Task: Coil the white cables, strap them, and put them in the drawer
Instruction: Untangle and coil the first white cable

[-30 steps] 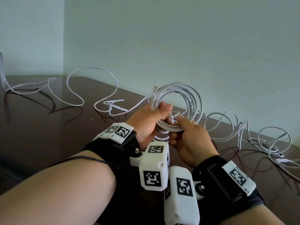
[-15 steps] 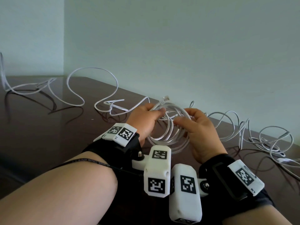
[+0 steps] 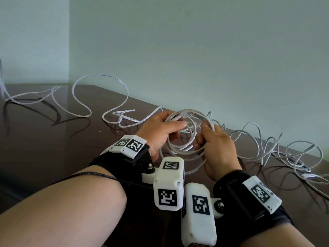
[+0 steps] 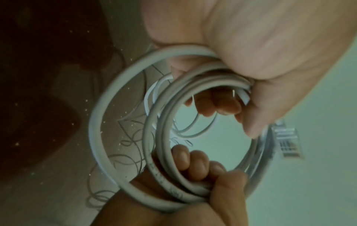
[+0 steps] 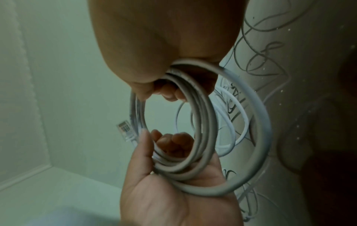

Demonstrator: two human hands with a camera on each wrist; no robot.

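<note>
Dark glossy bench [image 3: 44,139] against a pale green wall [image 3: 195,50], so that's the setup. Held up over the near middle of it is a coiled white cable [image 3: 185,148], a few loops stacked into a ring. The ring's left side is gripped by the left hand [image 3: 160,132], thumb laid across the strands and fingers curled through the loop. The right side is gripped by the right hand [image 3: 219,150], fingers wrapped around the bundle from inside. A clear plug [image 3: 189,113] is seen poking out at the far top of the coil, just beside the left thumb. Loose cables [image 3: 277,154] are left tangled on the right of the bench, and more loose cable [image 3: 99,104] is sprawled far left. One strand probably trails from the coil toward the right tangle, hard to tell.
</note>
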